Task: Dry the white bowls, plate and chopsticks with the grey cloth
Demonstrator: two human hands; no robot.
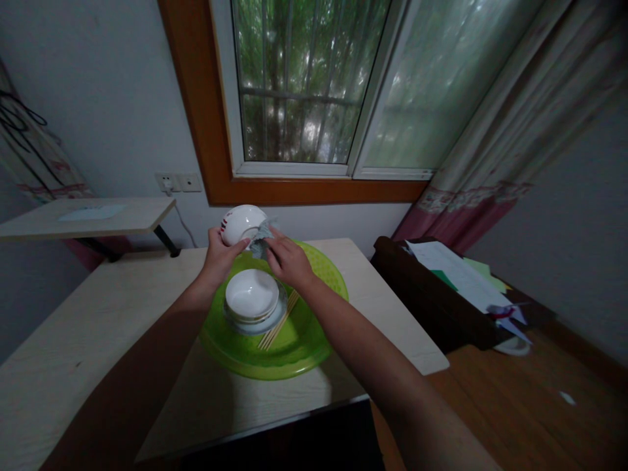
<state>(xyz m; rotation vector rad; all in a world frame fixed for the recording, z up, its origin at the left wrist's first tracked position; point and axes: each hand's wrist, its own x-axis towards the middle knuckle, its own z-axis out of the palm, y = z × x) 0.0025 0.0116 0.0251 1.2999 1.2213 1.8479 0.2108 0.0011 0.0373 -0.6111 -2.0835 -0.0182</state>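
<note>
My left hand (218, 256) grips a white bowl (241, 222) by its side, holding it tilted above the far part of a green tray (309, 340). Dark and red marks show on the bowl's left outer side. In my right hand (290, 258) is a bunched grey-blue cloth (261, 241), pressed against the bowl's right side. Below them on the tray stands a stack of white bowls (252, 294) on a plate (275, 317). Several wooden chopsticks (279, 320) lie beside the stack, to its right.
The tray rests on a pale wooden table (387, 314). A raised shelf (142, 216) stands at the table's back left. Right of the table is a dark brown piece of furniture (422, 294) with papers (461, 275) on it. Behind is a window (304, 85).
</note>
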